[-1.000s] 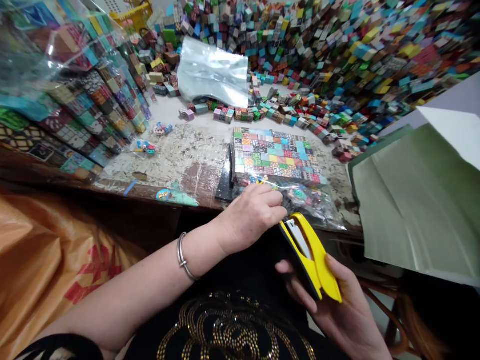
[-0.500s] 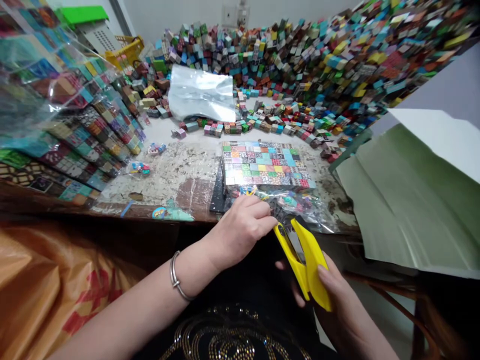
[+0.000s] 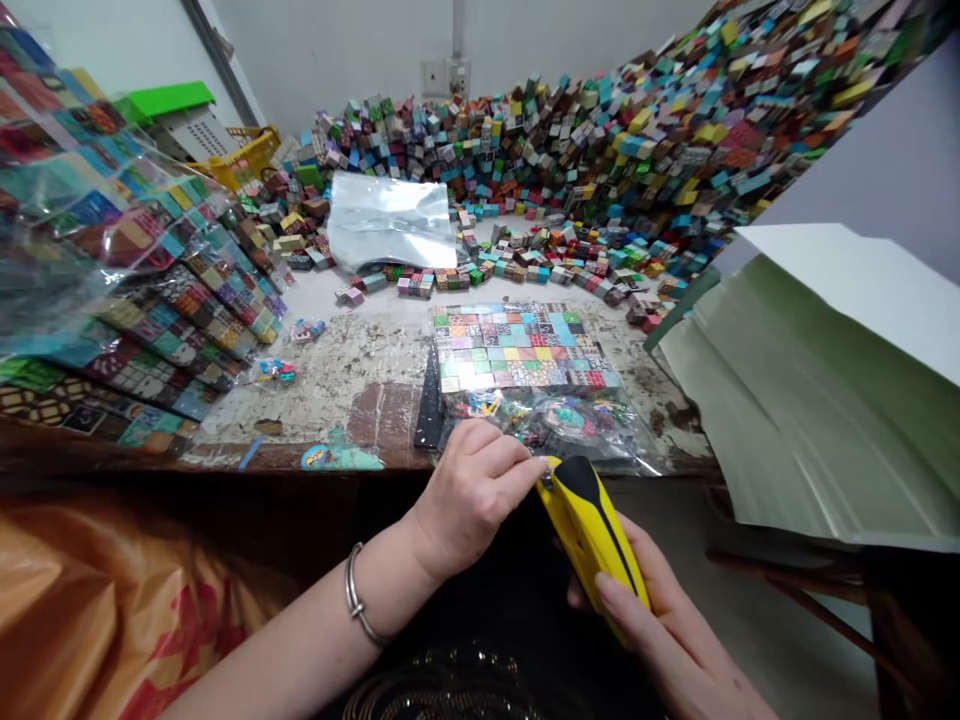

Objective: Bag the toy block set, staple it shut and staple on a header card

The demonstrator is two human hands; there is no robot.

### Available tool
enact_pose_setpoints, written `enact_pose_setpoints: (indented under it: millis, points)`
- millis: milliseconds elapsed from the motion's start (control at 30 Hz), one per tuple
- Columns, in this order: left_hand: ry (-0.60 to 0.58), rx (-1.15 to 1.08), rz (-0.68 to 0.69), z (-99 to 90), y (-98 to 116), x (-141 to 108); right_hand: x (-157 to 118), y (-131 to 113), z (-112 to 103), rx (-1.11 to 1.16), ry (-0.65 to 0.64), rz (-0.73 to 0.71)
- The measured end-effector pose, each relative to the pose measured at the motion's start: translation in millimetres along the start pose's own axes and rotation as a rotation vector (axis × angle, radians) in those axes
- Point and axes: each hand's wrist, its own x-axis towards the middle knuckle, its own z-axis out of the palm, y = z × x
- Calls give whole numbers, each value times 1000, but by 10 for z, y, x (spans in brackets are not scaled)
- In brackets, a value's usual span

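Note:
My right hand [image 3: 652, 600] is wrapped round a yellow and black stapler [image 3: 596, 535], its nose pointing up and left. The fingertips of my left hand [image 3: 480, 490] are pinched together at the stapler's nose; whatever they grip, if anything, is hidden. Just beyond my left hand, at the table's front edge, lies a clear plastic bag [image 3: 574, 420] with small colourful pieces showing through it. In or under the same plastic is a flat block of patterned cubes [image 3: 517, 345], arranged in rows. A dark speckled panel [image 3: 430, 405] sticks out at its left side.
Loose patterned cubes [image 3: 540, 150] are heaped along the wall, with a clear plastic sheet [image 3: 394, 220] on them. Wrapped cube packs [image 3: 150, 300] are stacked at the left. Small bagged figures [image 3: 277, 370] lie nearby. Greenish sheeting [image 3: 810, 400] hangs at the right, orange sheeting [image 3: 97, 590] at lower left.
My right hand has turned the stapler so its black top shows, and its jaws look closer together than before. My left fingers stay pinched at its nose. The view has tilted up slightly.

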Motion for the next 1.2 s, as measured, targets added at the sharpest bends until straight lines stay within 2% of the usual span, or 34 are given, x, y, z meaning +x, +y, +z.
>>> enact_pose_setpoints:
  millis: [133, 300, 467, 700, 967, 1200]
  points:
    - [47, -11, -31, 27, 16, -23, 11, -16, 29, 25, -12, 45]
    - [105, -27, -45, 49, 7, -51, 12, -113, 71, 37, -83, 27]
    - [105, -42, -34, 42, -10, -61, 45, -145, 97, 50, -98, -2]
    - [49, -57, 2, 16, 6, -54, 85, -191, 118, 134, -176, -94]
    - [30, -48, 2, 8, 2, -69, 227, 43, 155, 242, -84, -138]
    - [20, -54, -19, 13, 0, -92, 164, -149, 197, 252, -79, -123]
